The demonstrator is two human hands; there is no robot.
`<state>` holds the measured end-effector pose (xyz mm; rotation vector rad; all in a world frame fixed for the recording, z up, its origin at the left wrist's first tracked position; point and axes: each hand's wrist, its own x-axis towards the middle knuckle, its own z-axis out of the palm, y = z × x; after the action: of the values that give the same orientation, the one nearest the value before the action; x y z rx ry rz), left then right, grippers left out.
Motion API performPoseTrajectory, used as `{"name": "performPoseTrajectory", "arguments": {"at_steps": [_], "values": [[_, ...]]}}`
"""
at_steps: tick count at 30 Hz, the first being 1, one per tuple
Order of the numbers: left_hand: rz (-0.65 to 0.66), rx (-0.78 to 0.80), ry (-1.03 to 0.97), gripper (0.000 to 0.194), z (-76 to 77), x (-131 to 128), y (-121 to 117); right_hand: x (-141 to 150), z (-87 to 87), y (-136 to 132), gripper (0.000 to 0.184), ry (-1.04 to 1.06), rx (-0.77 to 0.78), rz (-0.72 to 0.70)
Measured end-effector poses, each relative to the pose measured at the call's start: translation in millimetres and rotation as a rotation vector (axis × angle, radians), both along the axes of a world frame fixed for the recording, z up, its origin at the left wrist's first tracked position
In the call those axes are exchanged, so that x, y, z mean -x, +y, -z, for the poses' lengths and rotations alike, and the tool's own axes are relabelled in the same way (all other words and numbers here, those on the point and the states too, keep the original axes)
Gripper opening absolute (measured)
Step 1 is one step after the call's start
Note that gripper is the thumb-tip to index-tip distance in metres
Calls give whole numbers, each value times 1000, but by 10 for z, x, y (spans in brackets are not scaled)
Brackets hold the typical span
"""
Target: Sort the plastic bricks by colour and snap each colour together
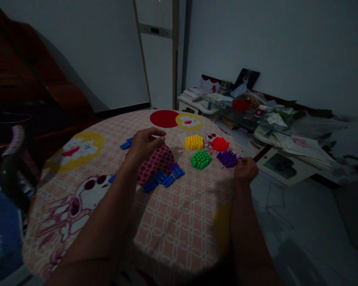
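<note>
My left hand (147, 142) hovers over a dark pink patterned item (159, 161), perhaps a container or bag. Its fingers curve, with a gap between thumb and forefinger and nothing visible in them. Several small blue plastic pieces (168, 181) lie along its near side, with a bit of purple among them. At the table's right edge, the fingers of my right hand (246, 171) pinch together at the edge of a purple cluster of plastic pieces (227, 158); a purple piece seems to be at the fingertips. Yellow (193, 142), red (220, 143) and green clusters (201, 159) stand beside it.
A patterned cloth covers the round table (173, 222). Beyond its right side stands a low cabinet (283, 163) heaped with papers, bags and a paper cup (260, 110). A wooden bench (41, 67) is at the left, with a chair arm (14, 159) nearer me.
</note>
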<state>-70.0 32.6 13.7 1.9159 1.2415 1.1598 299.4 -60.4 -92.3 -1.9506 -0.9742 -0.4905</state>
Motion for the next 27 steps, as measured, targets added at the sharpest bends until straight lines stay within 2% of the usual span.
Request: {"name": "performPoseTrajectory", "arguments": {"at_steps": [4,8,12,15,18,21,23,27], "values": [[-9,26,10,40,-18,43,13,4,21,20,21,-16,70,-16],[-66,8,76,38,-29,228,66,19,10,13,28,-31,115,40],[-94,22,265,33,-76,479,85,39,-10,-14,27,-57,18,89],[-19,70,455,29,-97,598,74,78,-34,-17,24,-75,-86,39],[135,234,729,25,-35,621,78,149,-68,-8,23,-100,-151,-27],[228,406,927,25,86,605,85,233,-97,2,23,-114,-179,-88],[238,451,1003,26,155,613,78,286,-112,6,24,-119,-187,-125],[210,437,1116,24,224,677,23,361,-133,13,23,-136,-190,-198]]}}
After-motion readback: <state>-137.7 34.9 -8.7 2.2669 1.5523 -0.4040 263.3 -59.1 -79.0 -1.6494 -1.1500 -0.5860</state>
